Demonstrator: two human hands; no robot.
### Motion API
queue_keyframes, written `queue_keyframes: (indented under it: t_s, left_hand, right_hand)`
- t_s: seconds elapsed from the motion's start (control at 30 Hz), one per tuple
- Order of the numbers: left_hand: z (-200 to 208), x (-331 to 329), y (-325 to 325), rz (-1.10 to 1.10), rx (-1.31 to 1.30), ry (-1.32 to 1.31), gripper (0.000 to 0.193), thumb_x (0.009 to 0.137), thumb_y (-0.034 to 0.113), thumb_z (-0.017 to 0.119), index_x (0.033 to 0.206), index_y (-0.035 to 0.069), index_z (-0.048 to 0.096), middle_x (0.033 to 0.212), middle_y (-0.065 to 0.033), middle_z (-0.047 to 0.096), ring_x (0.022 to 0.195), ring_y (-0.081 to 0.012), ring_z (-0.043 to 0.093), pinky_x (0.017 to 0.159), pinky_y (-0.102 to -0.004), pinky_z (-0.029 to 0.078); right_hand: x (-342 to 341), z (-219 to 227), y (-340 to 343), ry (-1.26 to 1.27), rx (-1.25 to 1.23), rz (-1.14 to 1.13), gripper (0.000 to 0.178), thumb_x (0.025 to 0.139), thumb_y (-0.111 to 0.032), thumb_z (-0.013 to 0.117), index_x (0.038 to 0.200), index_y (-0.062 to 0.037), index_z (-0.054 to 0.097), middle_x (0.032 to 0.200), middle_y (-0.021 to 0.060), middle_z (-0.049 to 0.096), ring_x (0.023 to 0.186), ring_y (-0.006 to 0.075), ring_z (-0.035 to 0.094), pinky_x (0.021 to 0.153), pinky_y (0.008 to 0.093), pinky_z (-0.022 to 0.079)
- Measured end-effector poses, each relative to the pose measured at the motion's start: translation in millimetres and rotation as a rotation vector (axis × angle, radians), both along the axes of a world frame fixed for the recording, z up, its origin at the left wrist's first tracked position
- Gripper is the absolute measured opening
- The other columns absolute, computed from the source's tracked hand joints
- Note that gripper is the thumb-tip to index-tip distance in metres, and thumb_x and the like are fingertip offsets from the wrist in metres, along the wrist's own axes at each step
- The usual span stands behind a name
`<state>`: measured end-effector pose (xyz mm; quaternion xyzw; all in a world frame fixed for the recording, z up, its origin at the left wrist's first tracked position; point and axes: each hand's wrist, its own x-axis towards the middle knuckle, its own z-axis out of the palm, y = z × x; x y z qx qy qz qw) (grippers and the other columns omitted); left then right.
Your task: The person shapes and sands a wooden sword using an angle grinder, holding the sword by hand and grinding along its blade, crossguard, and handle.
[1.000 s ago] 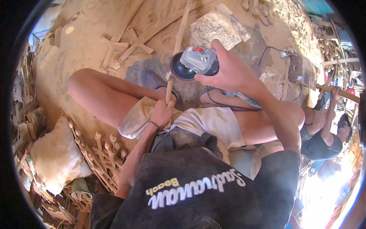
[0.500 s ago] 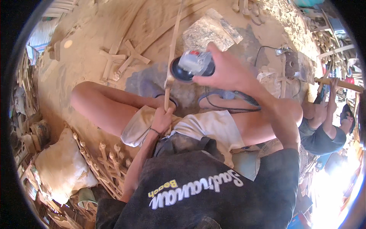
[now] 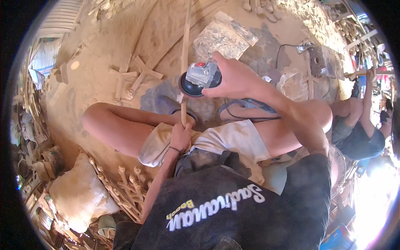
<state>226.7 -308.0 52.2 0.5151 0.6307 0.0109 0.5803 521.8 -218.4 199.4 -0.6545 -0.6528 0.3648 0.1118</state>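
A long, narrow wooden strip (image 3: 186, 46) stands out in front of the seated person, its near end between the knees and the rest reaching to the far side. The left hand (image 3: 181, 136) is clamped on that near end, the grip closed round the wood close to the pale shorts (image 3: 227, 139). The right hand (image 3: 227, 76) has its grip closed round a grey power tool (image 3: 201, 75) with a red switch (image 3: 200, 65). The tool's round black disc (image 3: 185, 88) overlaps the strip just beyond the left hand; whether the 2 touch, one cannot tell. A dark cable (image 3: 266, 118) curves by the right foot.

The person sits with both knees bent out to the sides, above a dusty floor (image 3: 91, 79). To the far left lie 2 wooden crosspieces (image 3: 143, 75), near each other. A flat, stained sheet (image 3: 225, 36) lies farther off, right of the strip. On the near left, a pale stuffed sack (image 3: 83, 193) rests beside a heap of knob-ended sticks (image 3: 125, 187), with a green bucket (image 3: 107, 225) nearer still. At the right, another person (image 3: 360, 139) in dark clothing has a raised arm at a wooden piece (image 3: 358, 74).
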Motion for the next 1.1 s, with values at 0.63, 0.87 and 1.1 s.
queue_keyframes:
  t_s: [0.63, 0.87, 1.1]
  left_hand:
    - [222.0, -72.4, 119.1, 0.208, 1.146, -0.315, 0.03, 0.096, 0.005, 0.078, 0.124, 0.002, 0.069, 0.113, -0.0038, 0.071, 0.1, -0.014, 0.067, 0.09, -0.0279, 0.055]
    - [321.6, -1.4, 291.1, 0.686, 1.308, -1.189, 0.015, 0.099, 0.016, 0.078, 0.106, 0.004, 0.072, 0.103, -0.0099, 0.071, 0.086, -0.0208, 0.067, 0.09, -0.0388, 0.055]
    - [333.1, 34.3, 312.5, 0.294, 1.226, -1.432, 0.022, 0.084, 0.027, 0.063, 0.095, 0.008, 0.06, 0.075, -0.0061, 0.054, 0.063, -0.0171, 0.044, 0.069, -0.0384, 0.043]
  right_hand:
    - [87.7, 81.4, -8.1, 0.726, 0.457, -0.749, 0.038, 0.079, -0.024, 0.096, 0.097, 0.0002, 0.072, 0.081, 0.0046, 0.071, 0.066, 0.0137, 0.066, 0.064, 0.0294, 0.055]
    - [89.6, 125.3, 24.8, 0.893, 0.587, -0.906, 0.057, 0.086, -0.029, 0.092, 0.12, -0.0003, 0.057, 0.09, 0.0096, 0.071, 0.063, 0.0188, 0.07, 0.057, 0.0338, 0.06]
    - [63.0, 143.1, 30.9, 0.875, 0.793, -0.807, 0.061, 0.09, -0.02, 0.089, 0.132, -0.0031, 0.048, 0.094, 0.0088, 0.068, 0.07, 0.0165, 0.069, 0.061, 0.0329, 0.059]
